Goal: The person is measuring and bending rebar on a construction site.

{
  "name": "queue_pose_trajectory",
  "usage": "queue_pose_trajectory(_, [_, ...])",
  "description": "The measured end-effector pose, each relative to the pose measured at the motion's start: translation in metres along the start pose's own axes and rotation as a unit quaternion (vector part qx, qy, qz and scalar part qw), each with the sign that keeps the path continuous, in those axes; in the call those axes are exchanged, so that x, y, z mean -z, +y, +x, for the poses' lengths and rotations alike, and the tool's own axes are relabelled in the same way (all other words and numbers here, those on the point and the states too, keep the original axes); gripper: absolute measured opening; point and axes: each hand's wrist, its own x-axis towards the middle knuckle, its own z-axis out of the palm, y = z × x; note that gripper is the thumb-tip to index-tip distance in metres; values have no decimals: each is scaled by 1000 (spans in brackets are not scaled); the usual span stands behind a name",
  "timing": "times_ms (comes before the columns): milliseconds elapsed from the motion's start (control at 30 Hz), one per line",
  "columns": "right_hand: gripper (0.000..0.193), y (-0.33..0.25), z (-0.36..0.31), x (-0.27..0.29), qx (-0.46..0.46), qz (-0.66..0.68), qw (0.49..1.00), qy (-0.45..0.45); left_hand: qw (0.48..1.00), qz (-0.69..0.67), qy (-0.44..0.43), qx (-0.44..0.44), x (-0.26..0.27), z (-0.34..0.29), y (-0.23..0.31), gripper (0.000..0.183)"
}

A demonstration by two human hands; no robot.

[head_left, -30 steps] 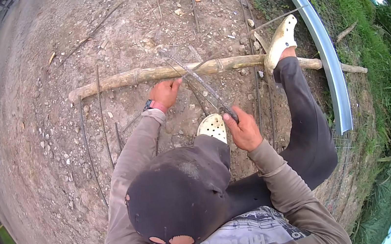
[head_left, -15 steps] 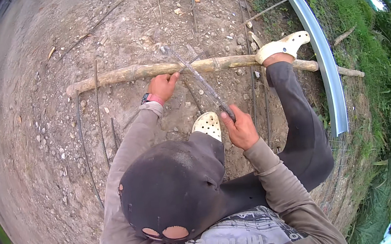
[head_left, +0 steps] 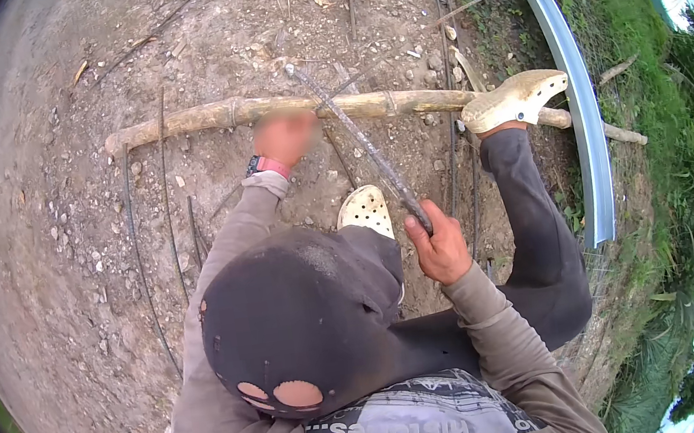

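My right hand (head_left: 440,244) is wrapped round the near end of a straight grey metal bar (head_left: 369,154). The bar slants away to the left, its far tip beyond the bamboo pole (head_left: 203,118). At the pole's near side, my left hand (head_left: 286,137), somewhat blurred, is closed on a thin metal rod (head_left: 395,50). From there the rod runs up and right across the pole toward a metal channel. The bar crosses over the rod just right of my left fingers. My cream clog (head_left: 516,100) presses on the pole's right part.
A galvanized metal channel (head_left: 579,98) lies along the right, over the pole's end, with grass (head_left: 669,130) beyond. Several thin rods lie about on the stony soil, one (head_left: 141,252) left of my arm. My other clog (head_left: 366,212) stands between my hands.
My right hand has come slightly nearer to me with the bar, which was blurred before. My left hand stays by the pole. The view has shifted a little.
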Motion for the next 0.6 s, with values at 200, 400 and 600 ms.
queue_pose_trajectory(200, [19, -1, -6, 7, -10, -15, 999, -27, 999, 14, -5, 32, 6, -4, 6, 57])
queue_pose_trajectory(400, [20, 5, 47, -27, 34, -64, 997, -23, 997, 64, 9, 40, -5, -1, 6, 59])
queue_pose_trajectory(600, [23, 10, 62, -44, 28, -60, 998, -24, 996, 61, 12, 63, -5, 0, -3, 57])
